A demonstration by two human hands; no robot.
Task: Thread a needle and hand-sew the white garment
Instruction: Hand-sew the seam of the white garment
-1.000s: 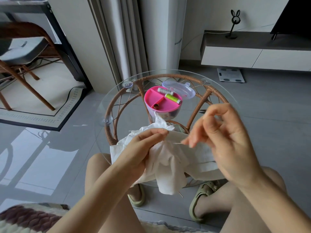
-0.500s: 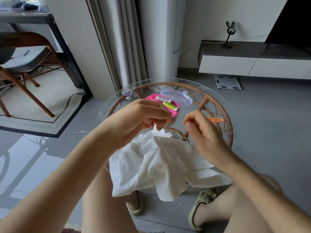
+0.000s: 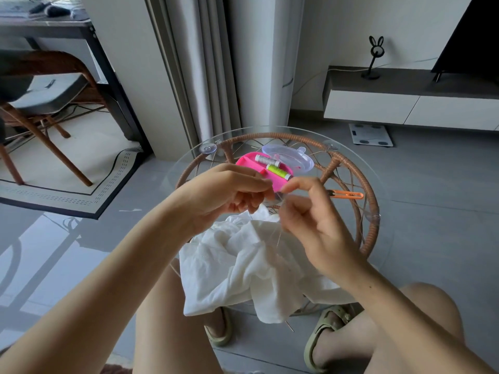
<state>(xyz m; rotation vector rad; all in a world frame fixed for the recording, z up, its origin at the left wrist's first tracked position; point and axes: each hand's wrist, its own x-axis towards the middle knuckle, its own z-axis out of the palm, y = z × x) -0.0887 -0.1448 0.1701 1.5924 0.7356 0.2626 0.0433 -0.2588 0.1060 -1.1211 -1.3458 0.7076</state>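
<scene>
The white garment lies crumpled on the near part of the round glass table, with a fold hanging over the near edge. Both hands are raised just above it, fingertips nearly touching. My left hand pinches thumb to forefinger at the right end of its knuckles. My right hand pinches too, and a fine thread runs from it down to the cloth. The needle is too small to make out.
A pink sewing tray behind my hands holds a white spool and a green spool. Its clear lid sits next to it. Orange snips lie on the right. My knees and sandalled feet are under the table.
My left hand let go of the garment and rose above it. My right hand came in towards the left hand until the fingertips almost met. The garment now rests on the table.
</scene>
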